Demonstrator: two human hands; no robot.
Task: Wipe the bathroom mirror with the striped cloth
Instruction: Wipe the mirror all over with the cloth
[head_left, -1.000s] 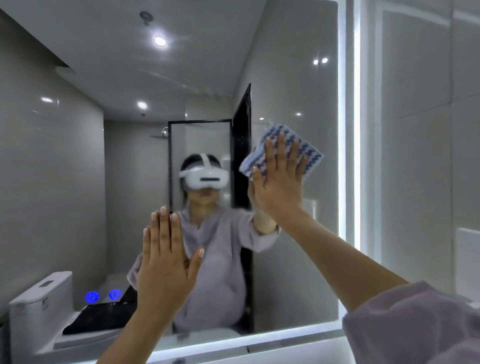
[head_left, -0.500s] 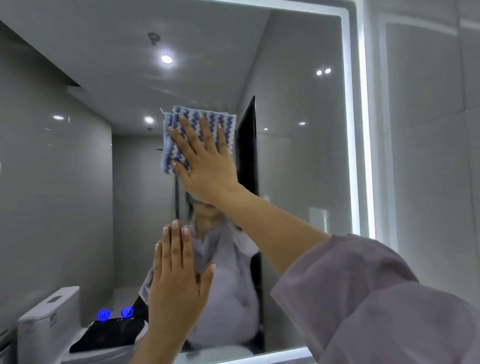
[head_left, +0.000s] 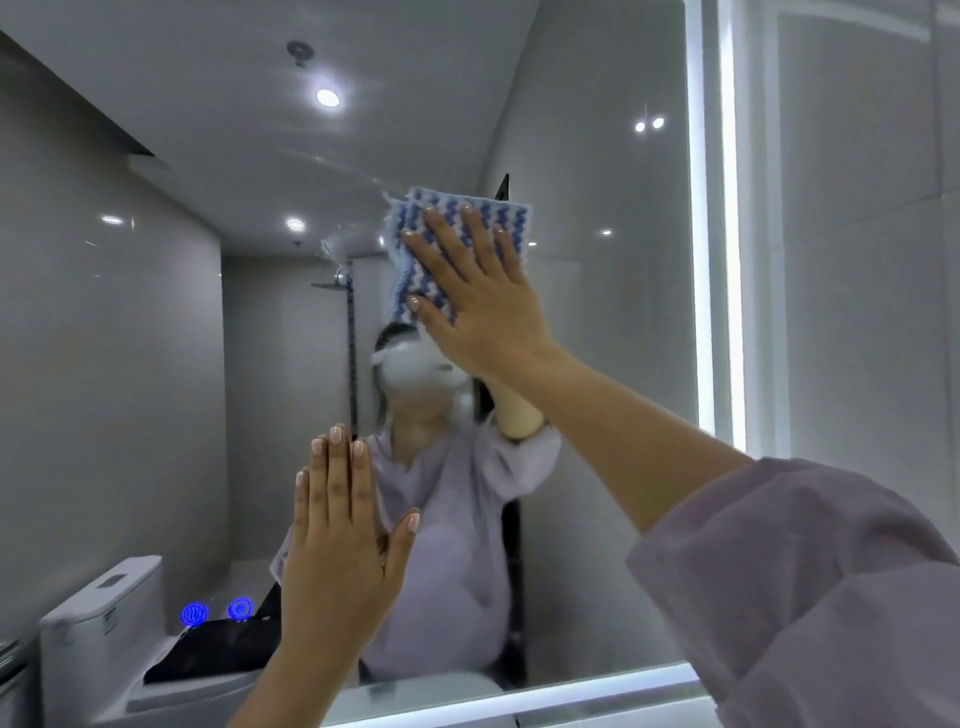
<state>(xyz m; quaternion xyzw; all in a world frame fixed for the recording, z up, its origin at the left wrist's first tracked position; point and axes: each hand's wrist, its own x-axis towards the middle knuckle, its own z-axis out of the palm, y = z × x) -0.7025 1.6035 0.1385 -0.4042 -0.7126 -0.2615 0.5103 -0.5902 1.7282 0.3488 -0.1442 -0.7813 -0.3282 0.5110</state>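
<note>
So, head view, only cam. Right hand (head_left: 483, 306) up high, fingers straight & spread, palm pressing the striped cloth (head_left: 511, 215) flat vs the mirror (head_left: 130, 364). It's open, no curl round the cloth. Cloth is blue/white zigzag, folded, sits on upper-middle glass, poking out above & left of the fingers. Faint wet smear (head_left: 332, 244) on glass just left of it. Left hand (head_left: 337, 545) lower down, also flat & open, fingers together pointing up, thumb out; at the glass, holds nothing. Lilac sleeve (head_left: 805, 571) btm right. Lit strip (head_left: 730, 234) runs down mirror's right edge. Refl. shows toilet (head_left: 104, 613) w/ two blue lights (head_left: 195, 613).
</note>
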